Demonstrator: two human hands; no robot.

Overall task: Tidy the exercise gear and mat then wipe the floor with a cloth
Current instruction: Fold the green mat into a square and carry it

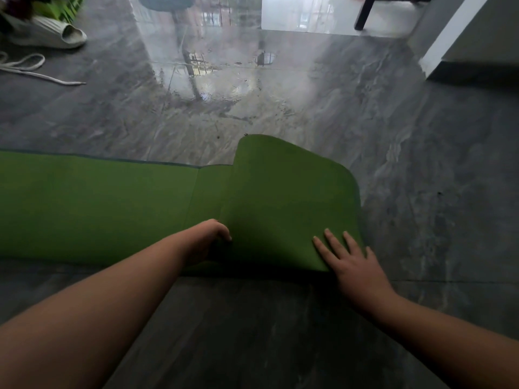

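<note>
Far left: 1 pale slipper point(56, 35) lay beside a white cord point(31, 70). Far right: dark furniture leg point(365, 12), white wall corner point(446, 37).

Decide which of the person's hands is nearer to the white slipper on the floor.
Left. The left hand grips the green mat below and right of the slipper; the right hand lies flat on the mat's folded end, farther right.

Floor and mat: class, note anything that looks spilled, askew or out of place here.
A wet patch spreads over the grey floor beyond the green mat. The mat's right end is folded back askew, under the right hand; the left hand grips its fold. A white cord trails loose beside a slipper.
</note>
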